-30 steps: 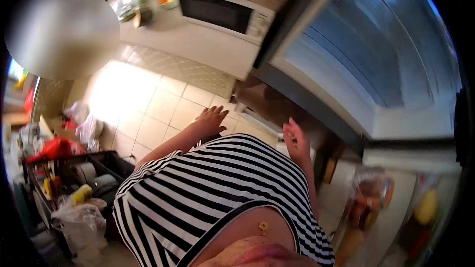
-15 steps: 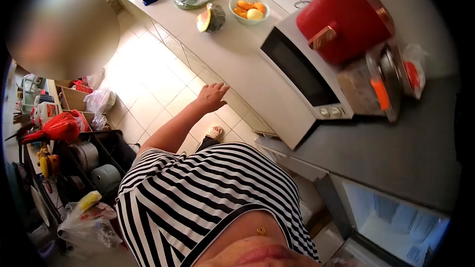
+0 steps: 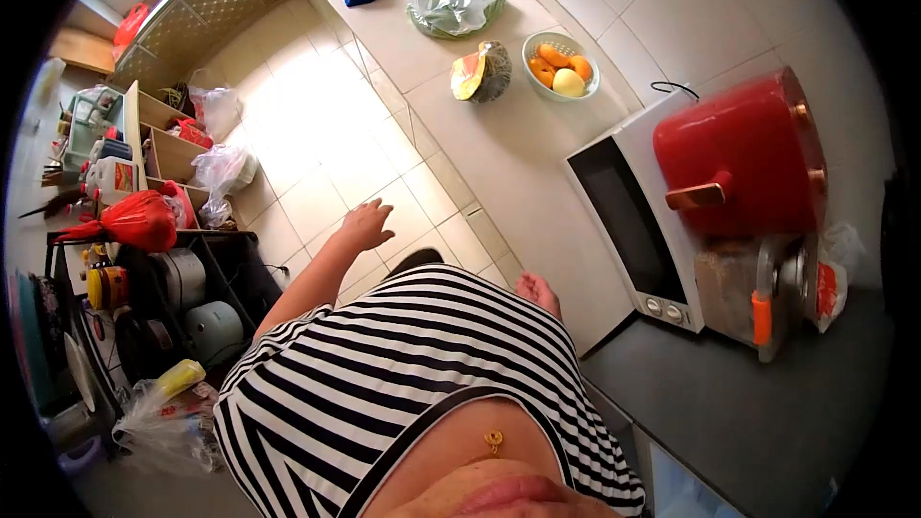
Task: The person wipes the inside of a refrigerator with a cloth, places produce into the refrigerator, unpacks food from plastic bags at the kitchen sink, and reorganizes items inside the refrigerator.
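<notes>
My left hand (image 3: pixel 366 224) hangs over the tiled floor with its fingers apart and nothing in it. Beyond my striped shirt, part of my right hand (image 3: pixel 540 294) shows beside the counter front, its fingers loosely bent and no object visible in them; the rest is hidden behind my body. Nearest to it are the pale counter (image 3: pixel 552 230) and the white microwave (image 3: pixel 637 221). Farther along the counter are a bowl of orange and yellow fruit (image 3: pixel 595 89), a cut piece of wrapped squash or melon (image 3: pixel 491 74), and a plastic bag (image 3: pixel 453 2) with something green.
A red lidded box-like appliance (image 3: pixel 734 153) with copper-coloured handles sits on the microwave. A clear container with an orange clip (image 3: pixel 761 318) stands beside it. At left are a black rack (image 3: pixel 245 259), a red bag (image 3: pixel 139 221) and wooden shelves (image 3: pixel 177 153). An open fridge compartment (image 3: pixel 676 480) shows at lower right.
The view has turned, so the counter and microwave sit lower and farther right. My left hand is lower in view, and my right hand has come into sight. Less of the fridge compartment shows.
</notes>
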A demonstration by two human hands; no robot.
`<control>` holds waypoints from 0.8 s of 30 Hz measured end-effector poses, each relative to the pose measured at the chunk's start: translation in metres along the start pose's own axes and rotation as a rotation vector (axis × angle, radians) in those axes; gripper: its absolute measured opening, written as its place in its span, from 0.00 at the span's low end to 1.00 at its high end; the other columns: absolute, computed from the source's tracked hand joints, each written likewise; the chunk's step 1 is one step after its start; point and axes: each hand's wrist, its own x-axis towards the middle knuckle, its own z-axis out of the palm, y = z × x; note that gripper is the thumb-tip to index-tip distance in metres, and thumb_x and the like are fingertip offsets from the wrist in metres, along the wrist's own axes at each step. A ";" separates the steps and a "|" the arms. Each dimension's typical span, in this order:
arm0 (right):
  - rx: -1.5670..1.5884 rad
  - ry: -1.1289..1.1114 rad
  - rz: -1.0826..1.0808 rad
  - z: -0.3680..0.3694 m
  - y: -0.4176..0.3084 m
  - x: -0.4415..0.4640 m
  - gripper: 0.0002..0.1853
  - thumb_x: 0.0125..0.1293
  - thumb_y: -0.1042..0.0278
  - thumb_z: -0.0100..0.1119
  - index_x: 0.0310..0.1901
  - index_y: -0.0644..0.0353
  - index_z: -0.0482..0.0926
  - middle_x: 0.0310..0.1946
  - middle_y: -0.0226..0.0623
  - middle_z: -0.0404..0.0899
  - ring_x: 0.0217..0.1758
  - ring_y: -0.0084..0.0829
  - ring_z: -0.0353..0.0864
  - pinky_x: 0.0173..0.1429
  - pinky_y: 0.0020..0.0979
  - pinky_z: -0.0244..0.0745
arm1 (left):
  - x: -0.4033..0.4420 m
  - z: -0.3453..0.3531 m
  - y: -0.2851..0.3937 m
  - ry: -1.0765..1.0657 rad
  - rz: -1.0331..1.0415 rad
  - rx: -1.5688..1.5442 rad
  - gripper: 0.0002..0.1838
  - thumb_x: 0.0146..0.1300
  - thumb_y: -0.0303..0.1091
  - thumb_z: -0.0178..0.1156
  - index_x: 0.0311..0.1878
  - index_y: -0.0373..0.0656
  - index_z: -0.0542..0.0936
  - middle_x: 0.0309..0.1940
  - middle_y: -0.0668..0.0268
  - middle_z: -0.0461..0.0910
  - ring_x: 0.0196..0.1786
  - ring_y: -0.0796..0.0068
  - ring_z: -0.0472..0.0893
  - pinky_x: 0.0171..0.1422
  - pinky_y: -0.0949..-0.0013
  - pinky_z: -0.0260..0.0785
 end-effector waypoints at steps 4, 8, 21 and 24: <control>-0.073 -0.011 -0.170 0.015 -0.040 0.051 0.18 0.64 0.67 0.56 0.53 0.67 0.70 0.43 0.37 0.77 0.46 0.20 0.75 0.51 0.22 0.70 | 0.001 -0.017 -0.046 0.050 -0.170 0.016 0.37 0.50 0.47 0.65 0.64 0.52 0.63 0.67 0.50 0.54 0.65 0.45 0.60 0.61 0.49 0.63; -0.044 0.000 -0.071 0.048 -0.064 0.083 0.19 0.66 0.67 0.54 0.55 0.67 0.68 0.45 0.39 0.76 0.48 0.24 0.75 0.55 0.24 0.69 | 0.069 -0.067 -0.096 0.275 -0.213 -0.014 0.42 0.49 0.50 0.66 0.67 0.55 0.59 0.69 0.46 0.46 0.67 0.36 0.53 0.65 0.49 0.58; -0.031 0.062 0.292 0.194 -0.111 0.179 0.22 0.61 0.66 0.59 0.56 0.63 0.69 0.48 0.41 0.76 0.51 0.27 0.75 0.57 0.25 0.68 | 0.442 -0.320 -0.203 0.747 -0.204 0.017 0.45 0.48 0.57 0.65 0.68 0.68 0.54 0.72 0.57 0.39 0.70 0.37 0.45 0.59 0.37 0.59; -0.128 0.080 0.248 0.193 -0.104 0.177 0.21 0.63 0.62 0.57 0.55 0.62 0.70 0.47 0.41 0.77 0.49 0.27 0.76 0.55 0.26 0.69 | 0.477 -0.307 -0.218 0.808 -0.036 0.345 0.37 0.55 0.50 0.59 0.68 0.66 0.56 0.67 0.59 0.56 0.67 0.45 0.56 0.58 0.42 0.62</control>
